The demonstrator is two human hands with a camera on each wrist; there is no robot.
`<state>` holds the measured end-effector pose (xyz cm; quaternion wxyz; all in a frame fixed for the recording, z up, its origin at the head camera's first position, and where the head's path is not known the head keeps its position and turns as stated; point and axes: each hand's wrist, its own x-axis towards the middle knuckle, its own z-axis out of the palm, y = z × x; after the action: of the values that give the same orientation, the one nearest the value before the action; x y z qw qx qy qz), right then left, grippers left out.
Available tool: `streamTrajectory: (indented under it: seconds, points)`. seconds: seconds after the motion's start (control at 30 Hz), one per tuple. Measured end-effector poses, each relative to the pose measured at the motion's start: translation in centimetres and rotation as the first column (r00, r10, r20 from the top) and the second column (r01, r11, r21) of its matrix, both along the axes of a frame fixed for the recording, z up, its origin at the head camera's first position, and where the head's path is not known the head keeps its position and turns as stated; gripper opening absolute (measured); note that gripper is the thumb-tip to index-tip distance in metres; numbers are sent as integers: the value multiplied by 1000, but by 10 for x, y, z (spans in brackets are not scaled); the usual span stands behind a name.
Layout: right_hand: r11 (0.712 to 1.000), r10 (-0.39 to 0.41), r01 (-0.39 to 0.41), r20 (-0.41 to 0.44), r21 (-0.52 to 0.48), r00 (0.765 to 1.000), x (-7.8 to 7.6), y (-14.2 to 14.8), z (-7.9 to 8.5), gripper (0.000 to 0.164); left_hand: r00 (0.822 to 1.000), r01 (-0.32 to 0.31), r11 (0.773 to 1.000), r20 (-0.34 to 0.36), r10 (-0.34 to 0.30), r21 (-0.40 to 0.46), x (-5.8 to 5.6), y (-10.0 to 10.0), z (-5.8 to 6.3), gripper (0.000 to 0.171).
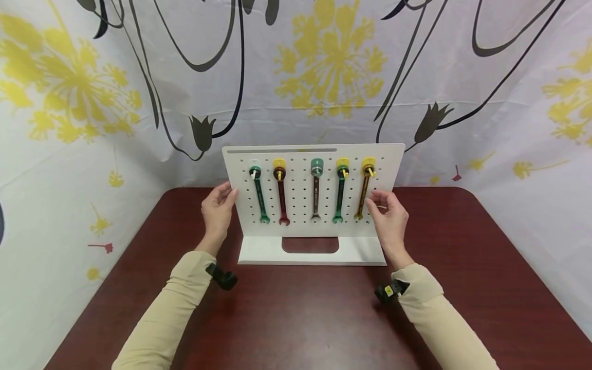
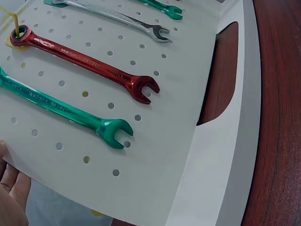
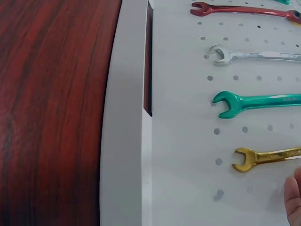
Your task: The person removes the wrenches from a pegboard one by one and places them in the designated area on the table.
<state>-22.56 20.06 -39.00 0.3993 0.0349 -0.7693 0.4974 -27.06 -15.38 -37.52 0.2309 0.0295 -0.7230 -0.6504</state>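
Note:
A white pegboard stand (image 1: 300, 205) stands on the table with several combination wrenches hanging by their ring ends. From left to right hang a green wrench (image 1: 260, 198), a red wrench (image 2: 89, 62), a silver wrench (image 1: 316, 195), another green wrench (image 3: 263, 101) and a gold wrench (image 3: 265, 157). My left hand (image 1: 217, 210) holds the board's left edge, thumb at the front and fingers beyond the edge. Before the board's right side is my right hand (image 1: 390, 221), beside the gold wrench, fingers loosely bent and nothing between them. Whether its fingertips touch the board, I cannot tell.
The stand rests on a dark reddish wooden table (image 1: 305, 318). A floral white curtain (image 1: 259, 103) hangs behind. Coloured hooks carry the wrenches, and an oblong cutout (image 1: 310, 245) opens at the foot of the board. Small cameras (image 1: 224, 277) are strapped to both wrists.

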Motion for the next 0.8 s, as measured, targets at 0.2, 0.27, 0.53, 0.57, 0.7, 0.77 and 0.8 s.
streamTrajectory:
  seconds: [0.2,0.27,0.53,0.57,0.7,0.77,0.8]
  points:
    - [998,-47,48,-14,43,999,-6,-6,-2,20,1000,9,1000,-6,-9,-5,-1,0,0,30]
    - [996,-63,63,-13,56,998,-7,-7,-2,20,1000,11,1000,-12,-11,-7,-2,1,1,30]
    - [993,-97,97,-11,70,995,-12,-11,-2,22,999,31,999,22,-30,-23,12,6,19,31]
    - [992,-101,102,-11,71,995,-12,-12,-2,22,999,32,999,30,-31,-28,14,7,22,32]
    - [988,-120,121,-16,93,993,-13,-13,-4,21,999,38,999,35,-37,-18,6,3,12,32]
    - [986,-127,129,-25,110,992,-13,-14,-5,20,999,37,999,31,-37,-9,0,0,4,32]
    - [984,-130,132,-29,119,991,-13,-14,-5,20,999,37,999,29,-37,-5,-3,-2,1,32]
